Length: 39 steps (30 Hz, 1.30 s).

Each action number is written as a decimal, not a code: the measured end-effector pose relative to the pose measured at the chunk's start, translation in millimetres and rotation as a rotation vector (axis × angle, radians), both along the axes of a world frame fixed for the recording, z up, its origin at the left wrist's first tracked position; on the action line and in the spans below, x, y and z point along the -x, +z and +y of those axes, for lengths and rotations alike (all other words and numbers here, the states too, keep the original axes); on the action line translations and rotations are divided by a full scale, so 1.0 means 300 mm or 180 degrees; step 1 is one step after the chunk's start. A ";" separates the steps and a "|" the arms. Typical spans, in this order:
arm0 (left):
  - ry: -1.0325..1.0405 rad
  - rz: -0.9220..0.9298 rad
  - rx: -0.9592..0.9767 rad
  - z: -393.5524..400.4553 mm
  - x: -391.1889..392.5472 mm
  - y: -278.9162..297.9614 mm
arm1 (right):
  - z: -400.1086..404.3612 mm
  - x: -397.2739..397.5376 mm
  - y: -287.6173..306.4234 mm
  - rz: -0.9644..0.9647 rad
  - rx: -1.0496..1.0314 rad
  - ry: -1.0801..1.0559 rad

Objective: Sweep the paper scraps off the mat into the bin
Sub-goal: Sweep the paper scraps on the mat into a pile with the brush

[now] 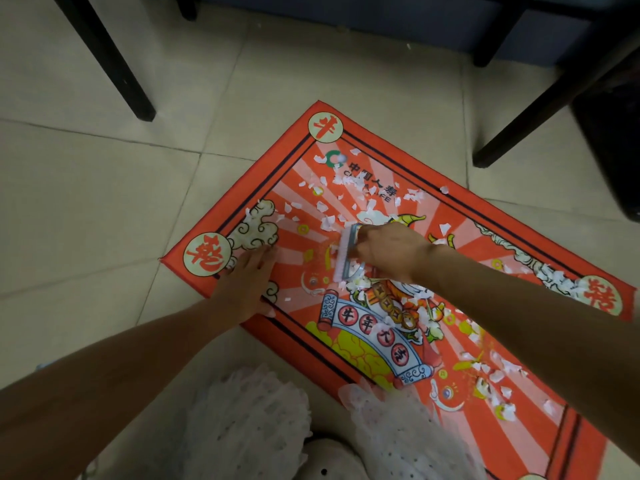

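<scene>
Tiled floor carries the mat (540, 341): your right hand (388, 251) grips the brush (346, 254), its long edge facing scraps (346, 195) just beyond, left hand (242, 289) pressing flat.

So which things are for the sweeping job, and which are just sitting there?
For the job:
- brush, gripped by the right hand
- paper scraps
- mat, pressed flat by the left hand

Just there:
- black chair legs
- tiled floor

No bin clearly shows.
</scene>
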State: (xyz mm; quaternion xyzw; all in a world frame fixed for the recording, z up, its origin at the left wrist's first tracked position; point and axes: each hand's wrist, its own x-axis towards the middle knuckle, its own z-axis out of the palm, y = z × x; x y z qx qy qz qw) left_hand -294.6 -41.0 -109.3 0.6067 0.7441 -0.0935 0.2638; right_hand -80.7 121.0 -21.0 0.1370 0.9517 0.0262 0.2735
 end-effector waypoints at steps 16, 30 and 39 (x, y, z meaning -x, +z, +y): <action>0.0001 -0.0117 -0.0197 -0.020 0.059 -0.016 | -0.234 0.194 -0.156 0.0525 0.0422 0.0438; -0.0418 0.0081 0.0007 0.016 0.032 0.015 | -0.029 -0.010 -0.024 0.0030 0.0044 0.0121; -0.0324 0.0100 0.0083 -0.012 0.105 0.025 | -0.211 0.133 -0.080 0.0890 0.0694 0.0082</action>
